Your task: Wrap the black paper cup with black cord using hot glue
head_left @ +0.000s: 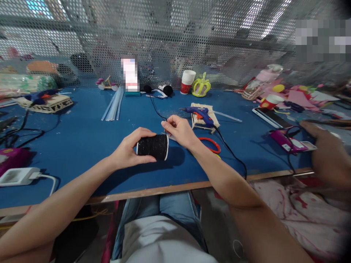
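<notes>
My left hand (128, 149) grips a paper cup (153, 147) wound in black cord, held on its side just above the blue table (82, 146). My right hand (178, 130) hovers at the cup's upper right rim and pinches the loose end of the black cord (157, 109), which runs back across the table toward the far edge. Red scissors (212, 144) lie just right of my right wrist.
A blue glue gun (200, 113) rests on a stick stand behind my right hand. Clear glue sticks (113, 106), a red-and-white cup (188, 81) and a yellow crown (201, 87) stand further back. Another person's hand (326, 146) reaches in at right beside a pink device (287, 142). A white power strip (19, 176) sits at left.
</notes>
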A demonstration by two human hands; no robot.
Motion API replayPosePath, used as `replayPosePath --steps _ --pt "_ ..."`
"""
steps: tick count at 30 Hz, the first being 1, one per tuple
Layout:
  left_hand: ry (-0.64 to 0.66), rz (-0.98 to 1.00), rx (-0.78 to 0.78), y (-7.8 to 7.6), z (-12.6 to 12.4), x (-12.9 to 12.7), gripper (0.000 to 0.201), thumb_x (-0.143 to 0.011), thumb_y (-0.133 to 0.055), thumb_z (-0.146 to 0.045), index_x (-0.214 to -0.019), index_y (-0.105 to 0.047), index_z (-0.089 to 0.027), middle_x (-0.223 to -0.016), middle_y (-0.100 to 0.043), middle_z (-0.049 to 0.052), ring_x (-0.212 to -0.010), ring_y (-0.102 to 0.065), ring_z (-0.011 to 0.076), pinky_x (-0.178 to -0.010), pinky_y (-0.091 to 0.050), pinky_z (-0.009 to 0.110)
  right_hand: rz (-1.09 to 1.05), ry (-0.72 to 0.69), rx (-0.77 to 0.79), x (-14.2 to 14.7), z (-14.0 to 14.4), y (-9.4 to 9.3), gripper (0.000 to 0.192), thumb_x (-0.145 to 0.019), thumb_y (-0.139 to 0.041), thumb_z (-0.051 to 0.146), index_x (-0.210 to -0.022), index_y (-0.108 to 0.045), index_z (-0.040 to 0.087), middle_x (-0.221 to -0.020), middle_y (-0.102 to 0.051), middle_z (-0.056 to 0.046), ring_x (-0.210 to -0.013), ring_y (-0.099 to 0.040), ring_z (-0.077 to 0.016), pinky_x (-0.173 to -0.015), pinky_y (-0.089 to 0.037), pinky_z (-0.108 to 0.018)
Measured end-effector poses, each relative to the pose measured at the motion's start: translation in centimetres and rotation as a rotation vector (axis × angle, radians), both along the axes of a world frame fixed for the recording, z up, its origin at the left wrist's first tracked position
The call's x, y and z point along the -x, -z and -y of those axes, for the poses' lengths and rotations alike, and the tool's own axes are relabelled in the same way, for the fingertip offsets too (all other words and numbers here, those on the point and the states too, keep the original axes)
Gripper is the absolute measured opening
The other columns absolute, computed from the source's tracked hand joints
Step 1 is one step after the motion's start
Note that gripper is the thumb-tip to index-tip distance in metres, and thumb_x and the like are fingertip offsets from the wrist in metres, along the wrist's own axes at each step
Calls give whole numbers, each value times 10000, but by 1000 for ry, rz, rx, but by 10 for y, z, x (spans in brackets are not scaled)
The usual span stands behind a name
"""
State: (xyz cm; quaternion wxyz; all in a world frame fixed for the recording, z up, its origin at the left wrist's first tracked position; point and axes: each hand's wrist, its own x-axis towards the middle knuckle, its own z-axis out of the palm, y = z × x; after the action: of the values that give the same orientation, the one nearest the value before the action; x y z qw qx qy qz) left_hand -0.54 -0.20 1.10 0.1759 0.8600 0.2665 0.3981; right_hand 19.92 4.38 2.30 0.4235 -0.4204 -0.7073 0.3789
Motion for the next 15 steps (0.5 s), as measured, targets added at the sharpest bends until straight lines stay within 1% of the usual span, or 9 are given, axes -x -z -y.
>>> replayPosePath --steps 8,15 --pt "-29 7 -78 3 -2 0 627 -640 -762 -379 -1173 -487 -196 -1100 -567 121 -1031 -543 243 -886 -454 408 14 -23 35 0 2 0 407 -734 -565 584 -673 -461 195 -546 -510 32 -498 -467 -98 -515 -372 -253" --pt "-39 -11 -99 4 -2 0 605 -678 -740 -350 -1201 -469 -215 -1177 -526 127 -1102 -511 243 -926 -439 427 37 -6 7 -1 1 -1 394 -743 -567 563 -662 -469 190 -546 -507 28 -511 -456 -99 -519 -356 -252"
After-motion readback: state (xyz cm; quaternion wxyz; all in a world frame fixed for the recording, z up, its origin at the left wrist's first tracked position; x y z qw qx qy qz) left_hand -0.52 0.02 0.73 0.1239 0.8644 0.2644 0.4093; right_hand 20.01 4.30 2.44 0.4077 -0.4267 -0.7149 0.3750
